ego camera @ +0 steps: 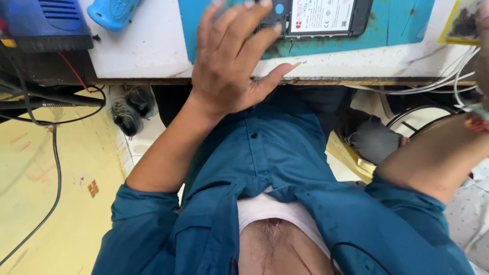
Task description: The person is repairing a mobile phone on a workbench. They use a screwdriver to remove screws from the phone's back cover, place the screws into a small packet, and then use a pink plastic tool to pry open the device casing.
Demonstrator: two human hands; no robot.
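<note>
Far left on the bench: dark blue box (41, 23), blue tool handle (112, 12) parked clear of the teal mat (402, 23). Centre: left hand (229, 66), fingers spread and released, pressing the opened phone (321, 18) flat against the mat, likely steadying it. Far right: right hand (481, 56) mostly out of frame; grip impossible to tell.

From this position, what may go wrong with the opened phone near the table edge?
1. The left hand reaches for the phone while the camera points mostly down at the lap, so the fingers may land badly and press on the exposed battery.
2. The phone lies on the mat close to the table edge; a careless pull might slide it off.
3. White wires hang by the right arm and might snag.
</note>
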